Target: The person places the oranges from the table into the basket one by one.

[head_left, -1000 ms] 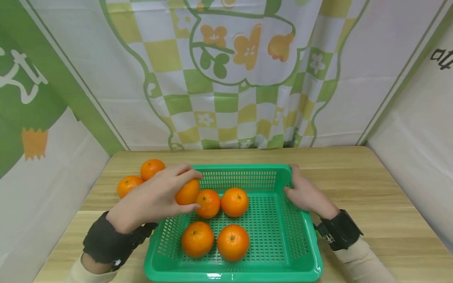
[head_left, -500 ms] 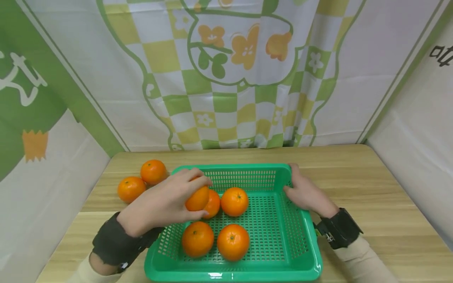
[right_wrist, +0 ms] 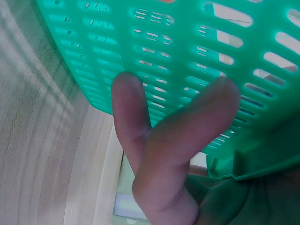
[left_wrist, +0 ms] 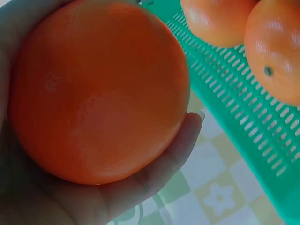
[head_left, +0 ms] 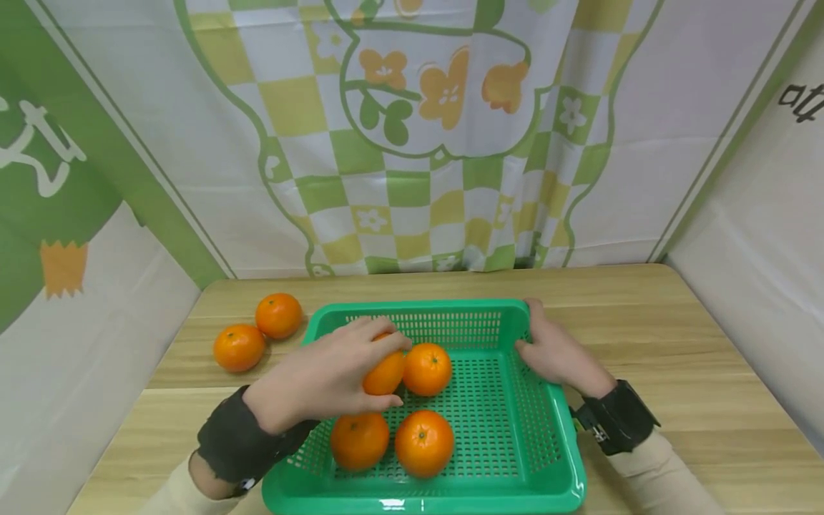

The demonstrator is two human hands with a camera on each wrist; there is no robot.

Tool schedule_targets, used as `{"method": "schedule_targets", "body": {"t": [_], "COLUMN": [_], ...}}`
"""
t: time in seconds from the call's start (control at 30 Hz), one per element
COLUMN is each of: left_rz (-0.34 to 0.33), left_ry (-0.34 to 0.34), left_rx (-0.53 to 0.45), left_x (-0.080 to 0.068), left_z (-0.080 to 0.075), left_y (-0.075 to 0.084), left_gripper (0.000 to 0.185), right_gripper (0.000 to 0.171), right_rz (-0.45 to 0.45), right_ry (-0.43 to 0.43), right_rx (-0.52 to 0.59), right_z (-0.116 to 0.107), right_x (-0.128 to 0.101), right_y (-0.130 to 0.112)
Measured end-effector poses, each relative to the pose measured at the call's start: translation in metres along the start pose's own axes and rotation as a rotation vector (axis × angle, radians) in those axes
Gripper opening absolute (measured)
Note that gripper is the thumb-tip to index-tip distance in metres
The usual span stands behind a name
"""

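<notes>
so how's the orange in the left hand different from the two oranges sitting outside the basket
The held orange is gripped by the left hand over the green basket; the two loose oranges lie untouched on the wooden table, left of the basket. The held orange is partly covered by fingers, the loose pair is in full view. The held one is right beside the oranges in the basket, the pair apart from them. All look alike in colour and size.

The orange [head_left: 384,373] in my left hand [head_left: 322,375] is smooth, round and bright, cupped in my curled fingers just above the green basket [head_left: 547,443], close beside another orange [head_left: 427,368] inside it.
</notes>
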State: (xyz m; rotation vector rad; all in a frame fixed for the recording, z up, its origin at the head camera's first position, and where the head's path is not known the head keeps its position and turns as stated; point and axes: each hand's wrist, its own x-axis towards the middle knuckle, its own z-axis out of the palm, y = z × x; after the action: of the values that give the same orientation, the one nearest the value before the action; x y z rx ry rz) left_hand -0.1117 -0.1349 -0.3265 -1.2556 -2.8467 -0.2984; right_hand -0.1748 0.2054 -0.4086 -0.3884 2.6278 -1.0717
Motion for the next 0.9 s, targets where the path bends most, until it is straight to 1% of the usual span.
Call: {"method": "schedule_targets", "body": {"t": [0.27,0.37,0.47,0.6,0.7,0.8,0.9], "left_rz": [0.028,0.038,0.071,0.114,0.114,0.119,0.139], "left_ry": [-0.056,-0.061,-0.058,-0.056,-0.074,-0.084,-0.077], "left_rx": [0.017,0.024,0.042,0.079,0.083,0.085,0.103], "left_x": [0.009,0.012,0.016,0.020,0.022,0.024,0.025], "left_z": [0.007,0.008,0.011,0.016,0.019,0.021,0.023], "left_y": [0.010,0.012,0.015,0.018,0.021,0.024,0.026], "left_gripper": [0.060,0.060,0.059,0.051,0.048,0.048,0.048], "right_gripper": [0.077,0.077,0.077,0.077,0.076,0.074,0.073], "right_rz": [0.000,-0.003,-0.008,-0.003,-0.003,-0.012,-0.017], "right_ry": [-0.003,-0.002,0.001,-0.001,0.002,0.008,0.011], "right_rx": [0.000,-0.002,0.000,0.005,0.016,0.020,0.019], "right_z": [0.000,0.000,0.000,-0.001,0.000,0.001,0.001], "right_x": [0.000,0.000,0.000,0.000,0.000,0.000,0.000], "right_y": [-0.001,-0.001,-0.001,-0.001,-0.001,0.000,0.000]}}
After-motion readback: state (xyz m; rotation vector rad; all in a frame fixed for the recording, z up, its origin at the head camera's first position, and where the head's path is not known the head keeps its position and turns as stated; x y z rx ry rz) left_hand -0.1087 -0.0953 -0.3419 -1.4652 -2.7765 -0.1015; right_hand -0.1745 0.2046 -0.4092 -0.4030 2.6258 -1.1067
